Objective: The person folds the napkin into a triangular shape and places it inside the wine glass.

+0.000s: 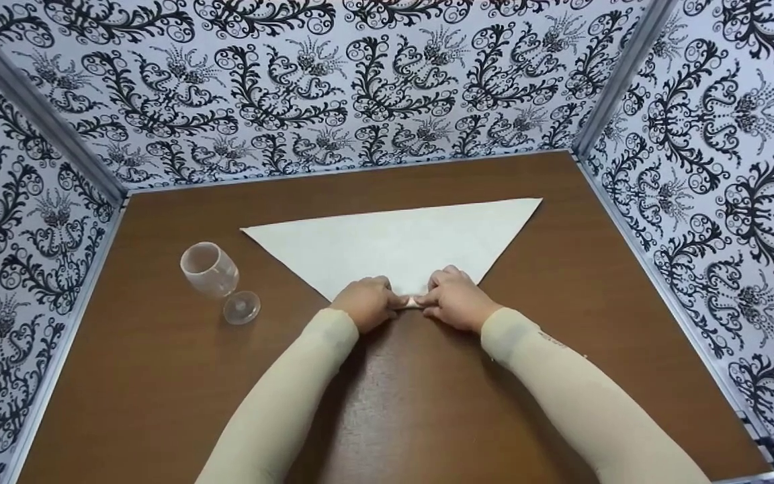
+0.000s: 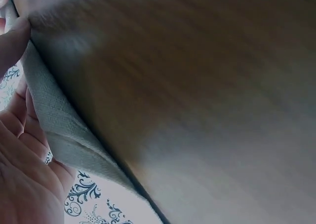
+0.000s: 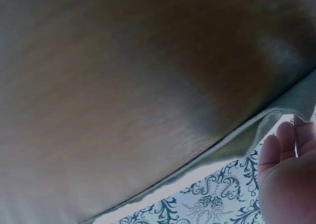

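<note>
L hand: your left hand (image 1: pixel 367 302) pinches the near tip of the napkin (image 1: pixel 400 245), fingers curled on it.
R hand: your right hand (image 1: pixel 453 299) pinches the same tip from the other side; knuckles nearly touching the L.
Napkin: white triangle, flat on the brown counter (image 1: pixel 158 376), point toward you, long edge far side running L–R.
Key relation: cloth lies straight ahead of both hands, each equally near.
Wrist cams: napkin edge (image 2: pixel 64 130) lifted off the counter.
Glass: clear wine glass (image 1: pixel 216 275) on its side, left of the napkin, apart.
</note>
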A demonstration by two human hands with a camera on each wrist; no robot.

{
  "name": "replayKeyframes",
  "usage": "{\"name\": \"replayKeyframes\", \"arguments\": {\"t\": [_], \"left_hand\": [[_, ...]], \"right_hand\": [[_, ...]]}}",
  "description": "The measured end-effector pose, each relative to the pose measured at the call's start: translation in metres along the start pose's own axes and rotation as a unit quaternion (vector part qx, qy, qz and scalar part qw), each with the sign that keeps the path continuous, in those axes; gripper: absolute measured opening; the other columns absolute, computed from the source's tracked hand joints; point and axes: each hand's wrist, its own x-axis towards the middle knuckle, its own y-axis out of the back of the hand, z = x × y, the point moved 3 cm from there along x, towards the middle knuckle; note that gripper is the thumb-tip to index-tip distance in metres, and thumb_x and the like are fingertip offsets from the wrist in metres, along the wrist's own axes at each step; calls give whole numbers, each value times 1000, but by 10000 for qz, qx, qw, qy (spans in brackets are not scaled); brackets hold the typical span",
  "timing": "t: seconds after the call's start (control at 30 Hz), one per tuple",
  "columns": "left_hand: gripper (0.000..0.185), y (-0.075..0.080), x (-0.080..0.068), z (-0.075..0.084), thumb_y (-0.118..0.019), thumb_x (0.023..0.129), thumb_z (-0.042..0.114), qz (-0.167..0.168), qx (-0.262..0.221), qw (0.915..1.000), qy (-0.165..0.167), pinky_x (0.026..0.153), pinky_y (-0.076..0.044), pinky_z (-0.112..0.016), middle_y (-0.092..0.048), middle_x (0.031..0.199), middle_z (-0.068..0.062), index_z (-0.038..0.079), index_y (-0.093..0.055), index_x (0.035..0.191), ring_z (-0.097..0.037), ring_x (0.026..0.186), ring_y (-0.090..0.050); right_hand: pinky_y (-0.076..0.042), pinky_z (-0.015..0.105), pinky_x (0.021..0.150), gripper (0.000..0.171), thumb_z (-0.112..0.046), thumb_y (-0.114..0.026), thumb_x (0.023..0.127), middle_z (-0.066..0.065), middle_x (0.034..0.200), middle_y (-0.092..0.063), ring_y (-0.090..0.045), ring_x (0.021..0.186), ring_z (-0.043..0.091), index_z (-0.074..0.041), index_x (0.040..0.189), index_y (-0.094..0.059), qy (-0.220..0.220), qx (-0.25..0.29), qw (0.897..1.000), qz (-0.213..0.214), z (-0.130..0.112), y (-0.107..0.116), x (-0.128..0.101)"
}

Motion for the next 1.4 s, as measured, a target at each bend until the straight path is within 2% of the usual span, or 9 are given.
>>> {"name": "replayKeyframes", "arguments": {"t": [0.17, 0.37, 0.67, 0.83, 0.97, 1.07, 1.17, 1.27, 1.4], "left_hand": [[23, 0, 4, 3, -69, 102, 39, 196, 315, 9993, 43, 78, -57, -42, -69, 94, -1, 27, -84, 115, -25, 83, -66], [24, -1, 4, 4, -64, 105, 38, 303, 527, 9981, 75, 82, -57, -46, -69, 91, -4, 31, -84, 115, -28, 84, -67], [24, -3, 3, 2, -61, 106, 36, 315, 193, 9989, 285, 87, -59, -46, -75, 98, -5, 34, -83, 115, -30, 93, -73], [27, -2, 2, -3, -62, 106, 22, 96, -474, 9970, 600, 95, -59, -43, -78, 111, -3, 33, -81, 122, -26, 106, -73], [13, -3, 3, -10, -66, 104, 21, 89, -1089, 9904, 850, 90, -57, -42, -76, 106, -1, 21, -76, 111, -22, 98, -71], [6, -2, 4, -12, -69, 102, 23, 86, -1277, 9866, 1014, 84, -55, -41, -72, 96, 0, 18, -66, 99, -20, 87, -65], [7, 1, 3, -9, -70, 102, 23, 96, -1148, 9874, 1087, 85, -55, -41, -71, 96, -1, 17, -69, 98, -20, 88, -65], [9, 5, 3, -2, -69, 102, 21, 324, -589, 9945, 810, 86, -57, -42, -70, 99, -2, 17, -76, 100, -24, 92, -68], [16, 5, 2, 10, -66, 103, 21, 585, 408, 9974, -69, 80, -59, -41, -70, 100, -4, 20, -81, 107, -26, 89, -70]], "right_hand": [[-45, 41, 83, 21, -27, -78, 95, 1, 93, -64, -53, 91, 23, -22, 115, -84, 26, -101, 9999, 38, -1, 1, 3], [-49, 41, 79, 24, -24, -78, 96, 2, 91, -70, -59, 87, 25, -21, 120, -82, 263, -405, 9987, 152, -3, -1, 3], [-55, 44, 83, 17, -17, -69, 101, 4, 93, -76, -66, 87, 28, -16, 108, -84, 173, -399, 9990, 104, -7, -2, 7], [-57, 46, 92, 15, -14, -69, 100, 4, 98, -80, -73, 96, 27, -11, 103, -83, -291, 338, 9990, -37, -4, -2, 10], [-58, 46, 92, 11, -15, -70, 101, 3, 98, -79, -73, 95, 25, -11, 99, -80, -978, 957, 9906, -76, 0, -2, 13], [-57, 45, 91, 10, -18, -71, 101, 2, 96, -77, -71, 93, 24, -12, 95, -78, -1302, 1003, 9864, -56, 1, -2, 14], [-55, 46, 95, 12, -21, -72, 101, 4, 97, -75, -69, 97, 28, -13, 98, -81, -1339, 701, 9885, -64, -1, -2, 15], [-52, 46, 94, 15, -23, -72, 101, 6, 96, -71, -63, 96, 30, -14, 102, -84, -1224, 300, 9920, -81, -1, -2, 16], [-50, 45, 89, 16, -25, -72, 101, 5, 94, -67, -58, 90, 28, -16, 106, -85, -1097, 13, 9939, -74, -2, -1, 15]]}}
